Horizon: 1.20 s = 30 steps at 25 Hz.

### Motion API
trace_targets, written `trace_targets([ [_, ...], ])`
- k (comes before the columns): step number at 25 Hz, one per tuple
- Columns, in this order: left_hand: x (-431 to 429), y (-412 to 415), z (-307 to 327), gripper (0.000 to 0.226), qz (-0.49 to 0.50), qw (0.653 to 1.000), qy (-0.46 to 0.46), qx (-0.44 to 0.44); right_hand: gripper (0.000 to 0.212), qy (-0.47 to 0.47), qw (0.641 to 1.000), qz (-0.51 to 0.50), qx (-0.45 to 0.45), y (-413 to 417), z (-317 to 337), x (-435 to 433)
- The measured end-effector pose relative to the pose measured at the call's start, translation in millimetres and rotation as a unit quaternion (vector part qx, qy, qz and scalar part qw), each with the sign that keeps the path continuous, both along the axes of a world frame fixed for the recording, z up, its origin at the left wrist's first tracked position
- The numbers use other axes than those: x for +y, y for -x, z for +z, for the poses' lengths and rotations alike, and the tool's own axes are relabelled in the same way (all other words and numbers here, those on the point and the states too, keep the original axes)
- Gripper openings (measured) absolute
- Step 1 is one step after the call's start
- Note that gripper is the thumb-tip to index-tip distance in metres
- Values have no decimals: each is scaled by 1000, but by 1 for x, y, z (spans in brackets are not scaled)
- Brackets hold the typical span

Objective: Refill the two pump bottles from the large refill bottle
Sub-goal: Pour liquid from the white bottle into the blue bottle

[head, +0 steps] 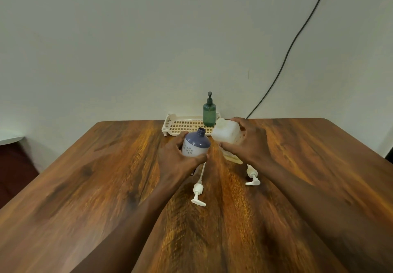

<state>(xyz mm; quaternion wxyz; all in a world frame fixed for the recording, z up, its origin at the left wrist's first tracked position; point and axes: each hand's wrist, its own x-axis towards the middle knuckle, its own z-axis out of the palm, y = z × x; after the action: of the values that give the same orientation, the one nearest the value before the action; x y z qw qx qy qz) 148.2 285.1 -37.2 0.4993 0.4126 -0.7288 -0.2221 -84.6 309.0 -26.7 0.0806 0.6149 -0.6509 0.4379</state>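
Observation:
My left hand [177, 158] grips a blue-and-white bottle [195, 144] with a flower print; its neck is open and the pump is off. My right hand [247, 142] holds the large translucent white refill bottle [226, 132], tilted with its cap end toward the blue bottle's mouth. The two bottles almost touch. A white pump head with its long tube [198, 191] lies on the table just in front of my left hand. A second white pump head [252, 177] lies below my right hand. A green pump bottle [209, 113] with a dark pump stands upright behind them.
The wooden table [106, 177] runs to a pale wall. A cream perforated tray [180, 124] sits at the far edge with the green bottle on its right end. A black cable [287, 53] hangs down the wall to the right.

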Motion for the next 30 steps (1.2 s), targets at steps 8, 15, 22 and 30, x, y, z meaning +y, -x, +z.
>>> trace_targets([
  [8, 3, -5, -1, 69, -15, 999, 16, 24, 80, 90, 976, -32, 196, -8, 21, 3],
  [15, -1, -8, -2, 70, -11, 999, 24, 29, 79, 105, 956, -29, 272, -15, 31, -1],
  [22, -8, -11, -5, 82, 9, 999, 25, 20, 77, 125, 940, -29, 315, -19, 39, -1],
  [30, -5, -14, -1, 82, 6, 999, 29, 26, 77, 132, 927, -23, 349, -20, 44, -4],
])
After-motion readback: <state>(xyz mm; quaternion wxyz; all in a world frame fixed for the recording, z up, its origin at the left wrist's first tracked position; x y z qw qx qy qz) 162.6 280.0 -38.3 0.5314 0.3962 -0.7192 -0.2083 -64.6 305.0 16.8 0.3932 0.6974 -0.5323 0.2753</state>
